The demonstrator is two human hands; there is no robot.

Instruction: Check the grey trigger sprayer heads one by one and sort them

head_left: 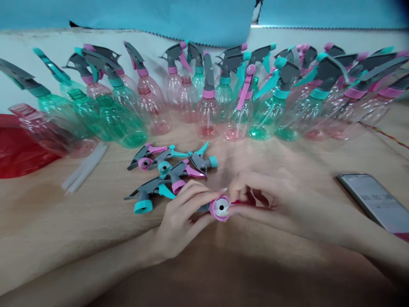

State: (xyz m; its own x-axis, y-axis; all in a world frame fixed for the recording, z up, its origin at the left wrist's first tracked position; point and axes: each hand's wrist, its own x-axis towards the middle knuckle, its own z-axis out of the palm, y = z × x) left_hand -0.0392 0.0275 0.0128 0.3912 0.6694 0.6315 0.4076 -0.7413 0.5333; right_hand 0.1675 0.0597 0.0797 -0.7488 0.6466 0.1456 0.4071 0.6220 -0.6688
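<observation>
My left hand [182, 217] and my right hand [271, 204] meet at the middle of the wooden table [223, 268], both closed around one spray trigger head with a pink screw cap [220, 208]. The cap's open underside faces me, white inside with a dark hole. Just behind my left hand lies a small pile of loose grey trigger heads [169, 168] with pink or teal caps. A long row of pink and green clear spray bottles [207, 106], most fitted with trigger heads, stands along the back.
A smartphone [375, 200] lies at the right. A red plastic bag [15, 149] sits at the far left, with several white dip tubes [84, 168] beside it. A blue sheet [159, 17] hangs behind the white wall ledge.
</observation>
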